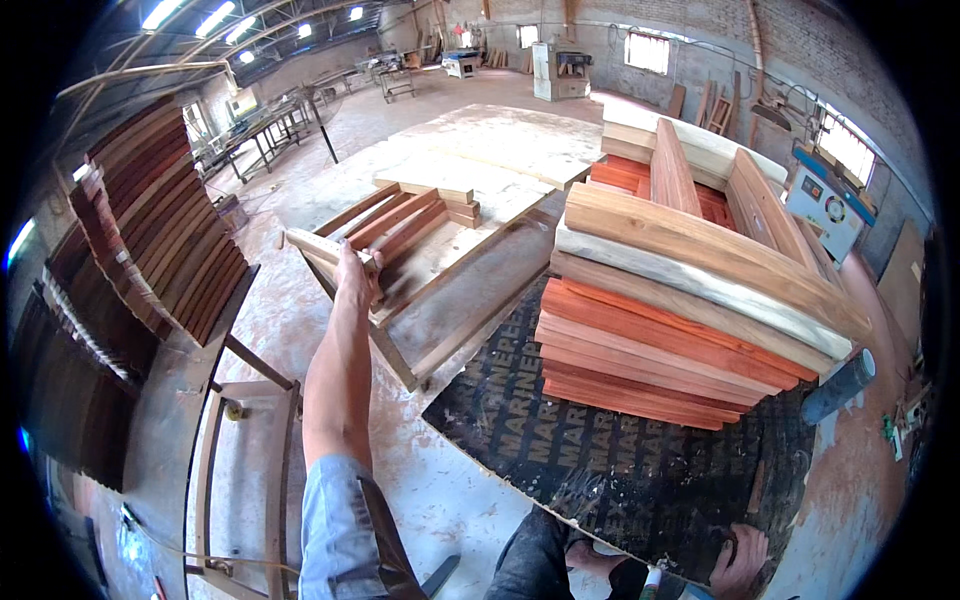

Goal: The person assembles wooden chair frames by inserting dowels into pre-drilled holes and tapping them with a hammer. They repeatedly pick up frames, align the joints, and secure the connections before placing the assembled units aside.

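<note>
My left arm reaches out to a low wooden bench, where my left hand (358, 277) is closed around a pale wooden strip (318, 247). Beside that hand lie several reddish-brown wooden slats (405, 222), side by side on the bench. Down at the lower right, my right hand (738, 562) is curled near the edge of a black-faced plywood sheet (560, 460). Its fingers bend inward, and what they hold, if anything, is hidden. Just left of it shows a white tip (654, 576) with a bit of green below.
A tall stack of reddish and pale boards (680, 300) stands on the plywood, with a dark cylinder (838, 386) at its right corner. Curved dark-red slats (160, 220) are stacked at left on a table. Beyond lies a large pale panel (490, 140); machines (560, 72) stand farther back.
</note>
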Tool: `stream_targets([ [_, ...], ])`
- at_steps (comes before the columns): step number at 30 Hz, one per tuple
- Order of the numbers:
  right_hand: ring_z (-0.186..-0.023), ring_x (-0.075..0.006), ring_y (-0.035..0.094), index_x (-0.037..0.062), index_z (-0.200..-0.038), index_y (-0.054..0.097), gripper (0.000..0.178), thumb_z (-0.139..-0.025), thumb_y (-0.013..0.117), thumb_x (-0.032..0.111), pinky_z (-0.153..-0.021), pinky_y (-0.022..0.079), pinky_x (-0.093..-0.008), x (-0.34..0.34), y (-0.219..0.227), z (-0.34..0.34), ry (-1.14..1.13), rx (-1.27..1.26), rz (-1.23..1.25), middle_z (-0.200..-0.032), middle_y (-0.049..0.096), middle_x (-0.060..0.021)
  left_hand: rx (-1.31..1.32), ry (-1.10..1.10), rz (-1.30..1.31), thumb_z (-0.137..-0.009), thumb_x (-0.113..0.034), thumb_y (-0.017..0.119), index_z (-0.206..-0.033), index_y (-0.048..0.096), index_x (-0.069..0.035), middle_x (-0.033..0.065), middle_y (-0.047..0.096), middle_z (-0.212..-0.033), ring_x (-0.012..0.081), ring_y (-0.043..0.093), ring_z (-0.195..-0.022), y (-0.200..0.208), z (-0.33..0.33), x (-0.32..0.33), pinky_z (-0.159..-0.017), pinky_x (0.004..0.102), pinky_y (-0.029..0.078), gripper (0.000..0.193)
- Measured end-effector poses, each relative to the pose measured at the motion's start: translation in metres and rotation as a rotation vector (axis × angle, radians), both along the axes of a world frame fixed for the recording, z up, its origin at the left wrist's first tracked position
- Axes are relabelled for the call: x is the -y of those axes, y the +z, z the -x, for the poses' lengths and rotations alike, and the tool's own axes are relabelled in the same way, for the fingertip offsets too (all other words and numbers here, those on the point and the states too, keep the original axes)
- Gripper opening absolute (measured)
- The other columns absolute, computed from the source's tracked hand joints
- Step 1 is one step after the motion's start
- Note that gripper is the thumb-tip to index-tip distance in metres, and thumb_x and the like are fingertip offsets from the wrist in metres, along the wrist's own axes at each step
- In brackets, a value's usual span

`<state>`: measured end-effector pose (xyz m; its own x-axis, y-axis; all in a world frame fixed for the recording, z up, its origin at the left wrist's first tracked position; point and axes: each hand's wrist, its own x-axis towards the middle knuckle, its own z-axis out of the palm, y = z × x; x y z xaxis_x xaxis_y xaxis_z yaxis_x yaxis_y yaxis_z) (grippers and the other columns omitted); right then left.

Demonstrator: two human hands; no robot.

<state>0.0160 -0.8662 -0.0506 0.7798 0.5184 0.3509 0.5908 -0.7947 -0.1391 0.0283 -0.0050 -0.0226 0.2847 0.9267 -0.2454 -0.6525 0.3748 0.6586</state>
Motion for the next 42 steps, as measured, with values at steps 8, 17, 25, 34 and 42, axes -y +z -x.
stream_targets([
  [8,-0.115,-0.0399,0.062,0.0057,-0.127,0.067,0.032,-0.101,0.058,0.022,-0.099,0.047,-0.0503,0.001,-0.008,-0.002,-0.003,0.005,-0.007,-0.122,0.068,-0.0179,-0.835,-0.404,-0.426,-0.095,-0.046,0.067,-0.081,0.059,-0.009,0.0049,0.054,-0.066,0.0205,0.049,-0.048,0.007,0.036,-0.024,-0.043,0.038,0.045,0.04],
  [17,-0.101,-0.0422,0.058,-0.0003,-0.119,0.062,0.032,-0.097,0.054,0.021,-0.09,0.043,-0.0517,0.003,-0.016,-0.002,0.016,0.047,-0.05,-0.111,0.062,-0.0217,-1.372,-0.16,-0.499,-0.088,-0.041,0.073,-0.085,0.075,-0.007,0.0079,0.071,-0.08,0.0186,0.066,-0.057,0.032,0.037,0.009,-0.043,0.0347,0.049,0.034],
  [25,-0.099,-0.0427,0.058,-0.0031,-0.117,0.062,0.033,-0.096,0.053,0.021,-0.089,0.043,-0.0526,0.007,-0.019,-0.006,0.02,-0.003,-0.075,-0.109,0.061,-0.0234,-1.713,-0.036,-0.551,-0.086,-0.053,0.073,-0.115,0.075,0.0,0.0192,0.077,-0.107,0.0297,0.076,-0.093,0.034,0.038,0.031,-0.082,0.0398,0.06,0.06],
  [34,-0.099,-0.0409,0.058,-0.003,-0.118,0.062,0.032,-0.097,0.054,0.02,-0.087,0.043,-0.0514,0.005,-0.017,-0.006,0.017,0.003,-0.053,-0.11,0.061,-0.0221,-1.77,-0.039,-0.55,-0.088,-0.054,0.072,-0.126,0.072,-0.001,0.0216,0.07,-0.13,0.0338,0.068,-0.122,0.04,0.038,0.045,-0.101,0.0426,0.054,0.064],
  [42,-0.098,-0.0409,0.058,-0.0014,-0.114,0.063,0.029,-0.096,0.056,0.02,-0.087,0.043,-0.051,0.012,-0.015,0.002,-0.016,0.049,-0.042,-0.108,0.062,-0.0214,-1.645,-0.215,-0.618,-0.093,-0.067,0.059,-0.133,0.067,0.001,0.0258,0.067,-0.134,0.0378,0.063,-0.129,0.017,0.023,0.031,-0.108,0.0442,0.049,0.08],
])
